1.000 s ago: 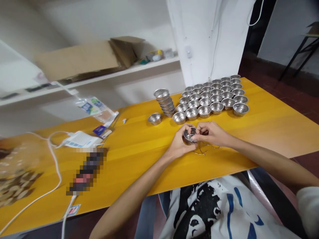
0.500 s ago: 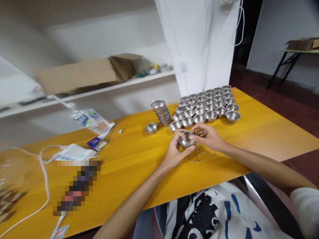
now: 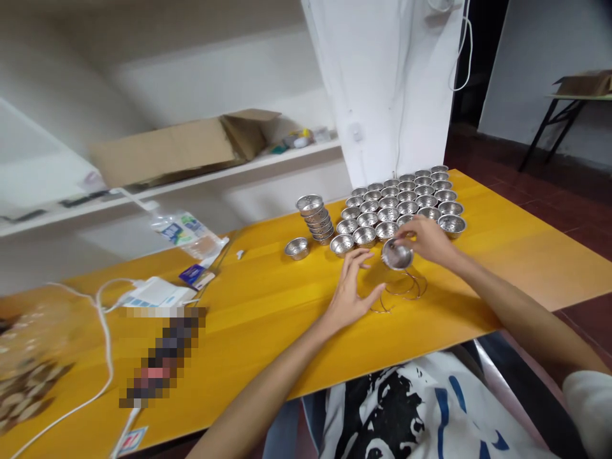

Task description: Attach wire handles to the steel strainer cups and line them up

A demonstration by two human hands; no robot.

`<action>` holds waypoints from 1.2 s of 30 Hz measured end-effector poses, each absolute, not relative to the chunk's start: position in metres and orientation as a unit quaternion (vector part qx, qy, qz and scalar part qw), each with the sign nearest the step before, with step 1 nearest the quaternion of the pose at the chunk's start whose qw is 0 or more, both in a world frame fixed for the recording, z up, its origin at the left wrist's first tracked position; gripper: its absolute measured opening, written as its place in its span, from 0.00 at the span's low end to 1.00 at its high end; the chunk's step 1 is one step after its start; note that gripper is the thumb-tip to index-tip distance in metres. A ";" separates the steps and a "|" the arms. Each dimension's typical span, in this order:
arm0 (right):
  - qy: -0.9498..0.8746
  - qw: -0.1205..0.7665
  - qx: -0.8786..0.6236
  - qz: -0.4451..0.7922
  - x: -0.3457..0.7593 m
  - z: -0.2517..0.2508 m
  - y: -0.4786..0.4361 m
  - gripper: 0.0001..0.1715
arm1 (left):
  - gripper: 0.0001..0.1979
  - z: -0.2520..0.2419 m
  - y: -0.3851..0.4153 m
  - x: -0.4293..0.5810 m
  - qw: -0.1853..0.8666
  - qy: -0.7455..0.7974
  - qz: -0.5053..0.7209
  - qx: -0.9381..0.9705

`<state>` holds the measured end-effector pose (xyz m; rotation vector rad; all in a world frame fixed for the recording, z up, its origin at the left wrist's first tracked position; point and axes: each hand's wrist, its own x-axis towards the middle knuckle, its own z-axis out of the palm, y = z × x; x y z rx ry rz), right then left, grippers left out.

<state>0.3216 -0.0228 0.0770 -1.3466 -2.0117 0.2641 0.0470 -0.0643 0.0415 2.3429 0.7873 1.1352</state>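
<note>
My right hand (image 3: 427,239) grips a small perforated steel cup (image 3: 397,255) by its rim, a little above the yellow table (image 3: 268,306). My left hand (image 3: 352,290) hovers open just left of it, fingers spread, holding nothing. Thin wire rings (image 3: 404,288) lie on the table under and between my hands. Behind them stand rows of several like cups (image 3: 401,204), a stack of cups (image 3: 316,218) and one single cup (image 3: 297,248).
A white cable (image 3: 102,344), a white adapter (image 3: 153,294), small packets (image 3: 196,275) and a plastic bag (image 3: 184,229) lie at the left. A cardboard box (image 3: 182,146) sits on the wall shelf. A white pillar (image 3: 387,89) rises behind the table.
My left hand has let go of the cup and opened. My right hand has carried the cup to the right, toward the rows of cups.
</note>
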 end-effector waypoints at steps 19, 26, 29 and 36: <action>-0.782 0.087 -0.589 -0.187 0.397 0.063 0.018 0.13 | 0.22 0.033 -0.055 0.042 0.201 0.289 0.346 0.870; -0.777 0.087 -0.595 -0.186 0.396 0.056 0.019 0.14 | 0.21 0.032 -0.057 0.043 0.196 0.304 0.334 0.871; -0.778 0.077 -0.595 -0.188 0.397 0.056 0.019 0.14 | 0.19 0.038 -0.055 0.041 0.160 0.306 0.344 0.873; -0.822 0.187 -0.510 -0.170 0.362 0.078 -0.002 0.19 | 0.08 0.065 -0.013 -0.006 -0.061 0.472 0.419 0.773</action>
